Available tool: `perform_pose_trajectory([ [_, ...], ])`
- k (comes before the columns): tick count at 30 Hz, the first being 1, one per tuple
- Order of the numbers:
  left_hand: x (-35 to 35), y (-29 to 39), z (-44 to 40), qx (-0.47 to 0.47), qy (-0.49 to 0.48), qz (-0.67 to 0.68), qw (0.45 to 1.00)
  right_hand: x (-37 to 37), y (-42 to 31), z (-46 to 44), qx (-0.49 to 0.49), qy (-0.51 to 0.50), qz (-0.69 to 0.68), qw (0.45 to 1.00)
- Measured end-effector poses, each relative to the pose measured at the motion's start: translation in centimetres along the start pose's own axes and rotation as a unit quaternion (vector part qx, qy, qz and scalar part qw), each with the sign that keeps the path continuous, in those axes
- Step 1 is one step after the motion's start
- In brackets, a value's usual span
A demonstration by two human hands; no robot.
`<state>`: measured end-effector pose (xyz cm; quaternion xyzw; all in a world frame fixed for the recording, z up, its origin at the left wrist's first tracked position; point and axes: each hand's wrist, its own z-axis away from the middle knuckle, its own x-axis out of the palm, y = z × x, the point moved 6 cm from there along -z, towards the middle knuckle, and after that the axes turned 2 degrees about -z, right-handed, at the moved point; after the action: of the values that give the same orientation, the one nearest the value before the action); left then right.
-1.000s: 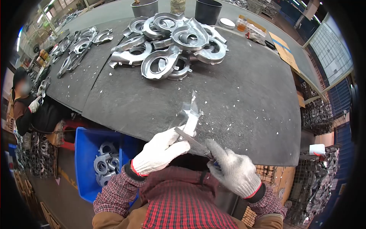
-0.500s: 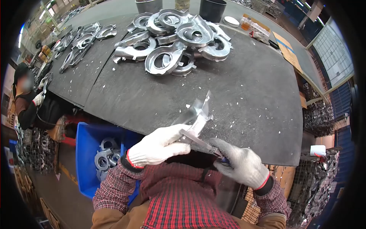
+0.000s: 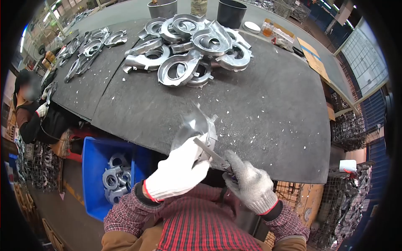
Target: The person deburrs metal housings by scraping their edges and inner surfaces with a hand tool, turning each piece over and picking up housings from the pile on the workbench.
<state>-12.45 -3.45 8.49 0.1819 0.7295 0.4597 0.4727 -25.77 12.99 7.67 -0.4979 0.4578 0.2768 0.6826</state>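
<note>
My left hand [image 3: 178, 171], in a white knit glove, is closed on a shiny metal housing [image 3: 197, 127] at the table's near edge. Motion blurs the far side of that part. My right hand [image 3: 251, 184], in a greyer glove, grips the handle of a flat metal file [image 3: 211, 154]. The file's blade points up and left and lies against the housing beside my left fingers. Farther back on the dark table [image 3: 259, 113] is a heap of similar metal housings [image 3: 180, 69].
A blue bin [image 3: 90, 180] with metal parts stands below left. Behind the heap are two buckets [image 3: 231, 14]. More housings [image 3: 90, 48] lie at the left, near a gloved co-worker [image 3: 29, 108]. Cardboard [image 3: 312, 56] lies back right; wire baskets [image 3: 347, 201] stand at the right.
The housing in my left hand has turned, its broad curved face now more in view. Both hands have shifted slightly left, with the file still in my right hand.
</note>
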Motion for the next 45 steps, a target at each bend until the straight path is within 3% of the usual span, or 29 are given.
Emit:
perform_pose_trajectory([
  [2,0.3,-0.5,-0.4,-0.173,-0.135,0.157,0.963,-0.7,-0.3,-0.2,-0.025,0.027,0.018,0.999],
  [3,0.3,-0.6,-0.7,-0.191,-0.140,0.170,0.957,-1.0,-0.3,-0.4,-0.023,0.031,0.019,0.999],
  [6,0.1,-0.9,-1.1,-0.185,-0.122,0.173,0.960,-2.2,-0.3,-0.2,-0.013,0.057,-0.019,0.998],
  [8,0.4,-1.1,-1.1,-0.187,-0.130,0.172,0.958,-2.1,-0.6,0.2,-0.019,0.041,0.068,0.997],
  [12,1.5,-1.2,-1.0,-0.167,-0.102,0.190,0.962,-2.6,0.6,-0.5,0.001,0.047,0.093,0.995],
  [16,1.8,-1.2,-1.5,-0.178,-0.097,0.202,0.958,-3.5,1.0,-0.3,-0.011,0.045,0.001,0.999],
  [19,1.5,-1.3,-1.4,-0.175,-0.104,0.186,0.961,-3.7,1.1,-0.6,0.012,-0.029,-0.117,0.993],
  [21,1.4,-1.2,-1.2,-0.177,-0.117,0.179,0.961,-2.5,1.5,-0.6,0.013,-0.193,-0.286,0.939],
  [23,1.6,-1.3,-0.9,-0.193,-0.103,0.277,0.936,-2.2,2.0,-0.9,0.024,-0.182,-0.307,0.934],
  [26,1.2,-2.4,-1.0,-0.192,-0.130,0.207,0.951,-1.4,3.1,-1.0,0.024,-0.177,-0.334,0.925],
  [29,1.3,-1.7,-0.7,-0.194,-0.108,0.253,0.942,-1.0,3.0,-0.7,-0.008,-0.236,-0.391,0.890],
  [32,1.1,-1.3,-1.3,-0.212,-0.129,0.209,0.946,-2.2,3.9,-1.5,0.049,-0.223,-0.367,0.902],
  [34,0.8,-0.7,-1.6,-0.104,-0.148,0.173,0.968,-2.6,4.6,-1.7,0.029,-0.163,-0.372,0.913],
  [35,0.6,-0.1,-1.4,-0.083,-0.198,0.184,0.959,-3.0,4.6,-1.8,0.033,-0.157,-0.373,0.914],
  [38,1.2,-1.4,-1.6,-0.007,-0.194,0.097,0.976,-4.4,3.8,-1.8,0.032,-0.132,-0.333,0.933],
  [40,1.1,-1.6,-2.0,-0.051,-0.189,0.141,0.970,-5.8,3.1,-1.4,0.030,-0.061,-0.190,0.979],
  [41,0.8,-1.5,-2.4,-0.064,-0.185,0.179,0.964,-5.6,3.0,-0.9,-0.041,0.011,-0.160,0.986],
  [43,0.4,-1.2,-2.9,-0.131,-0.149,0.319,0.927,-5.8,1.7,0.0,-0.041,0.015,-0.076,0.996],
  [45,0.1,-1.9,-3.5,-0.126,-0.166,0.236,0.949,-5.9,1.1,0.4,-0.048,0.035,0.024,0.998],
])
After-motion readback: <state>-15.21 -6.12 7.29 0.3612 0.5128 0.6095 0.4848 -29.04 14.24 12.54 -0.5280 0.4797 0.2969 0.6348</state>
